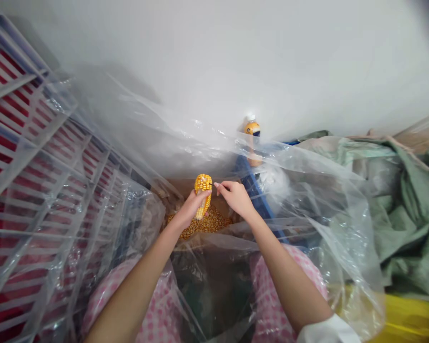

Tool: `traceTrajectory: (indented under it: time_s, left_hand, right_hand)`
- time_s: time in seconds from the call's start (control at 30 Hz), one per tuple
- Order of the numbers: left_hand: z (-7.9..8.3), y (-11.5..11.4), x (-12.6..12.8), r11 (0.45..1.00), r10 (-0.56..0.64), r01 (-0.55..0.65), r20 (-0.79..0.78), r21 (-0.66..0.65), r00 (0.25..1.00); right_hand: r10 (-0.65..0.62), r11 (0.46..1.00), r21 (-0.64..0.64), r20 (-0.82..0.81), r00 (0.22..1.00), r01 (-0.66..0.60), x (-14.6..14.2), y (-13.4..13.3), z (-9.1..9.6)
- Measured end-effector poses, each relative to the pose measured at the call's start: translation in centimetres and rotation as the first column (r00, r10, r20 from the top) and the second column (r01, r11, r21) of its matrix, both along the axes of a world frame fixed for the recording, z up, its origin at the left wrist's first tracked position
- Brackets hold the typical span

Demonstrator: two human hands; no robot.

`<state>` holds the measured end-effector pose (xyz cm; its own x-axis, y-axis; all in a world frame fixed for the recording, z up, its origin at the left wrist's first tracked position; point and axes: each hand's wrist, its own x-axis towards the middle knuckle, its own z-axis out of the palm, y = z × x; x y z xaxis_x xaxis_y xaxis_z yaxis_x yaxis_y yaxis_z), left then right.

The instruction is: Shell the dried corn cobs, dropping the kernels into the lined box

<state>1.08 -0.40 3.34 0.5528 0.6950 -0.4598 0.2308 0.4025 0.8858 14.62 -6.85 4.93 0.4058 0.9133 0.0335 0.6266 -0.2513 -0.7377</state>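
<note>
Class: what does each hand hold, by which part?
The left hand grips a corn cob by its lower half; the right hand pinches something too small to tell.

1. Cob (203, 188) in left hand (192, 207); right hand (236, 197) just beside it, at 3 o'clock.
2. Kernels (203, 224) under cob, at 6 o'clock.
3. Bottle (252, 136) at 12 o'clock, against wall (236, 62).
4. Rack (32, 157) at 9 o'clock; sacks (400, 209) at 3 o'clock.
</note>
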Motion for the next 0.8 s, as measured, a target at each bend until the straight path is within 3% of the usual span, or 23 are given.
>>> traceTrajectory:
  time_s: [0.4, 0.8]
  left_hand:
    - [0.04, -0.36, 0.41, 0.984, 0.15, -0.152, 0.029, 0.098, 0.988]
    - [0.12, -0.73, 0.53, 0.983, 0.159, -0.163, 0.049, 0.083, 0.986]
  right_hand:
    - [0.031, 0.999, 0.037, 0.002, 1.0, -0.031, -0.74, -0.06, 0.32]
    - [0.04, 0.997, 0.06, -0.02, 0.999, -0.039, -0.23, -0.26, 0.43]
